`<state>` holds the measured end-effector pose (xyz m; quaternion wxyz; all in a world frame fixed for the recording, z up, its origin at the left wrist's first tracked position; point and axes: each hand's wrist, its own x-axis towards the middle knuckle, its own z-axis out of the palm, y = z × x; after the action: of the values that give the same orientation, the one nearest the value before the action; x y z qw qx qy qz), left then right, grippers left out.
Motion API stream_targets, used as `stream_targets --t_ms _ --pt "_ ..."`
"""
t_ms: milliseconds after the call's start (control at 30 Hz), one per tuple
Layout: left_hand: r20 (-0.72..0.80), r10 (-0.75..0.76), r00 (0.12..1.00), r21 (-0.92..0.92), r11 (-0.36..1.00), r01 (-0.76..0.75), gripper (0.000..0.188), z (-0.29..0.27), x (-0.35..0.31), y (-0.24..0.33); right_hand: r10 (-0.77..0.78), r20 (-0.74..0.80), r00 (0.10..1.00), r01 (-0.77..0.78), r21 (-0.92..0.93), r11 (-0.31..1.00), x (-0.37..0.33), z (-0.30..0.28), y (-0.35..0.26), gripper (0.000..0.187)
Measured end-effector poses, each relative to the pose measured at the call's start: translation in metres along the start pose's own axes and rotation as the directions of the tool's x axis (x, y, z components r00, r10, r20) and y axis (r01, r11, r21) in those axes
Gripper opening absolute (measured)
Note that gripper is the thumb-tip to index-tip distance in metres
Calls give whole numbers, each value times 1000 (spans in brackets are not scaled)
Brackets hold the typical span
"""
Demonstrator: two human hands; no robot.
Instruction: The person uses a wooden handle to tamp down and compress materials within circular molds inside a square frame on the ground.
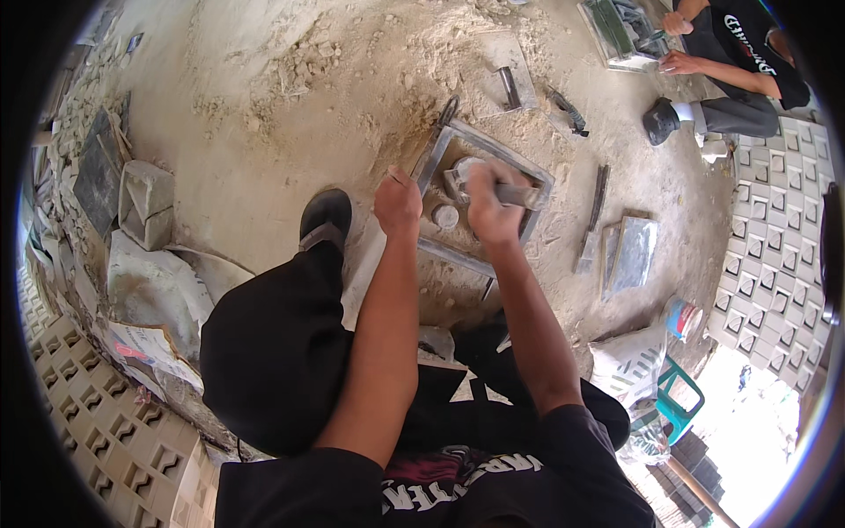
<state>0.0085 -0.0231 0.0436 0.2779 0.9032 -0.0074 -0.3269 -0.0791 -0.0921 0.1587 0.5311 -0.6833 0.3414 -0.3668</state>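
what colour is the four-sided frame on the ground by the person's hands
Grey, with pale dust around it; the frame shows best in the head view.

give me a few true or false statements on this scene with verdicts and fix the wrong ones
1. The left hand is at the frame's left side. True.
2. The right hand is well outside the frame. False: the right hand is over its inside.
3. A round piece is inside the frame. True.
4. The wearer's left shoe is white. False: that shoe is black.
5. A sack is at the lower right. True.
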Motion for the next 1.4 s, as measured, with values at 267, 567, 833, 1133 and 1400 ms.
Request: stream_targets --t_ms 267,567,833,1133,1400 --pt "1 -7 1000 13 1000 7 62 1 2 0 -32 327 945 35 -4 999 7 -8 -22 27" --pt "5 -1 1000 0 1000 1 62 1 3 -1 66 323 944 -53 -49 997 5 2 -27 31" --pt "11 9 1000 -48 999 -8 65 2 4 -2 133 453 882 -153 8 988 7 -17 -22 31" --pt "-7 0 1000 -37 999 0 63 3 5 -3 68 469 881 -130 101 986 13 -20 -46 33" --pt "14 -25 1000 -33 999 25 63 1 6 -4 -31 526 850 -94 210 973 12 -23 -40 36"
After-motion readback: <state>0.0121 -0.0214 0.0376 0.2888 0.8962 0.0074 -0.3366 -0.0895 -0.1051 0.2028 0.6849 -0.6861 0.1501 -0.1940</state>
